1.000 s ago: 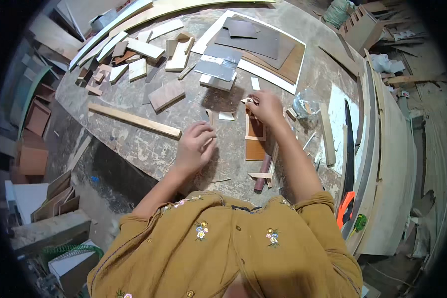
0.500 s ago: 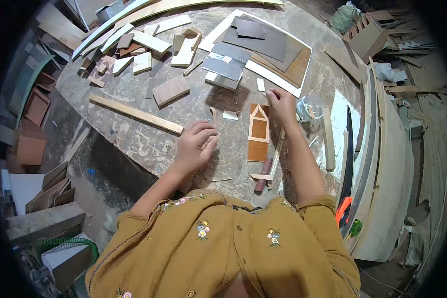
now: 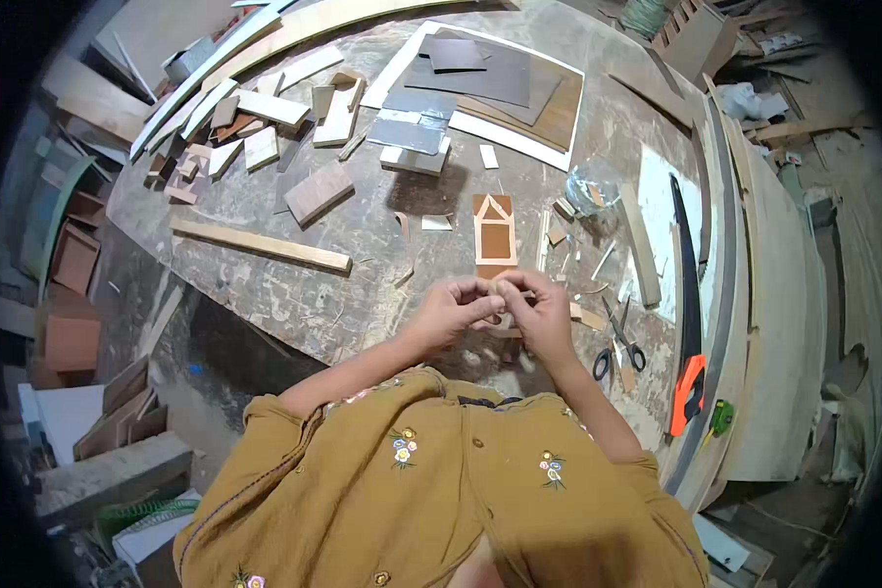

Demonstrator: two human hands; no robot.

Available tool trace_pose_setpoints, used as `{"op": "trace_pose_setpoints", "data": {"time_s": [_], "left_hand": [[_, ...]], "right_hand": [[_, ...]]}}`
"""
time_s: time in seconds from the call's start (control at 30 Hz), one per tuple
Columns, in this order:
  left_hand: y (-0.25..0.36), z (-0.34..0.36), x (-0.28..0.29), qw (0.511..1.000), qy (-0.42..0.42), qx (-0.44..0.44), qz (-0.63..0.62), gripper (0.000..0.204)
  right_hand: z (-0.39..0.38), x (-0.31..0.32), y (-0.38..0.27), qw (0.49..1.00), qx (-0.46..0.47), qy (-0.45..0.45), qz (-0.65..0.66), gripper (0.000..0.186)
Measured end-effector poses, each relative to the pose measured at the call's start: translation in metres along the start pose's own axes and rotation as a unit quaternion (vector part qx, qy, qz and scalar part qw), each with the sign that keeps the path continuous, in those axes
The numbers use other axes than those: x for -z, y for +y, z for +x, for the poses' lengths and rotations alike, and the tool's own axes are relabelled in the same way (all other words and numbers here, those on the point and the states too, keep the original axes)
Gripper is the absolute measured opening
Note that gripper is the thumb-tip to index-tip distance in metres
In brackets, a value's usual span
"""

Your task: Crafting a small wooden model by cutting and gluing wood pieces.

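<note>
My left hand (image 3: pixel 458 312) and my right hand (image 3: pixel 539 316) meet at the near side of the workbench, fingertips pinched together. Whatever lies between them is too small or too covered to name. Just beyond the fingertips is a narrow brown panel (image 3: pixel 497 239), its near end partly covered by my hands. Pale wood strips (image 3: pixel 478 245) on it form a rectangle with a pointed top, like a house outline. Black-handled scissors (image 3: pixel 619 345) lie to the right of my right hand, beside thin wood offcuts (image 3: pixel 588 316).
A handsaw (image 3: pixel 688 387) with an orange handle and a green tape measure (image 3: pixel 721 417) lie along the right edge. Wood blocks (image 3: pixel 320 192) cluster at the back left, near a long batten (image 3: pixel 260 245). Dark sheets (image 3: pixel 480 80) are stacked at the back. A clear jar (image 3: pixel 592 188) stands right.
My hands were apart, the right one beside the panel's top; now both have come together at its near end. The scissors, hidden before by my right arm, show now.
</note>
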State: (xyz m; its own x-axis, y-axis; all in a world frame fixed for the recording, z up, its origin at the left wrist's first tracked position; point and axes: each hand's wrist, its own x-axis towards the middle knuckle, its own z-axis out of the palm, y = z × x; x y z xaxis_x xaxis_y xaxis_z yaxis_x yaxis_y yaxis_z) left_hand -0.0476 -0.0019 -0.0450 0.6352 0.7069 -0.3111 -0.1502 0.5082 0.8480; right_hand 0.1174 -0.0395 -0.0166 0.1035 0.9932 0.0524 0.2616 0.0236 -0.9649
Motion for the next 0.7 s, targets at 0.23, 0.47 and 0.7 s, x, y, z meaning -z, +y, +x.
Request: {"op": "trace_pose_setpoints", "data": {"time_s": [0.23,0.47,0.7], "left_hand": [[-0.006,-0.009,-0.009,0.998,-0.007,0.007,0.068,0.021],[-0.006,-0.022,-0.013,0.997,-0.023,0.03,0.068,0.02],[-0.014,-0.032,-0.022,0.981,-0.056,-0.004,0.186,0.025]], "right_hand": [[-0.026,0.004,0.025,0.984,-0.055,0.004,0.166,0.016],[-0.046,0.011,0.015,0.953,-0.142,0.001,0.269,0.022],[-0.07,0.0,0.019,0.991,-0.067,0.076,0.089,0.029]]}}
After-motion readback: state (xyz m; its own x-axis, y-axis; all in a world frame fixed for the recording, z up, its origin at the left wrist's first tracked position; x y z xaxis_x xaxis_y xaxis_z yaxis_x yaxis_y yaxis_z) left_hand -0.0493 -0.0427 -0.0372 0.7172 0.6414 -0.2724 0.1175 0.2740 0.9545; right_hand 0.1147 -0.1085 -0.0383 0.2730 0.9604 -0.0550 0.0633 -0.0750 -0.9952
